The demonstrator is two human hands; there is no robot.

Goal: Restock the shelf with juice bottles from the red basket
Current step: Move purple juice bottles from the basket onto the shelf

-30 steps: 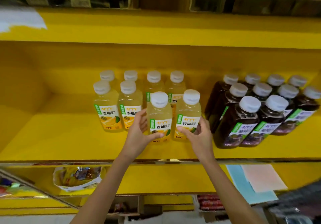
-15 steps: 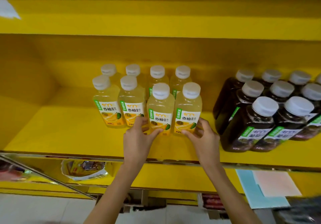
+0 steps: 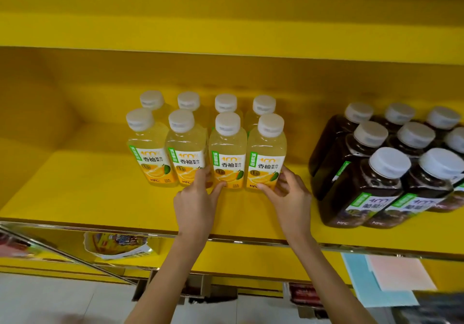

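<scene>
Gripping low, the left hand (image 3: 197,203) pinches one front juice bottle (image 3: 227,153) between thumb and forefinger; the right hand (image 3: 291,198) curls round its neighbour (image 3: 266,155). From the fingertips (image 3: 221,185) back, eight pale bottles (image 3: 148,145) fill two rows on the shelf (image 3: 88,193) (red basket unseen), so what remains I can't judge.

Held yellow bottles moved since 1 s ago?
Yes. The held bottles slid back into the shelf, now level with the left pair; before they stood nearer the edge.
</scene>
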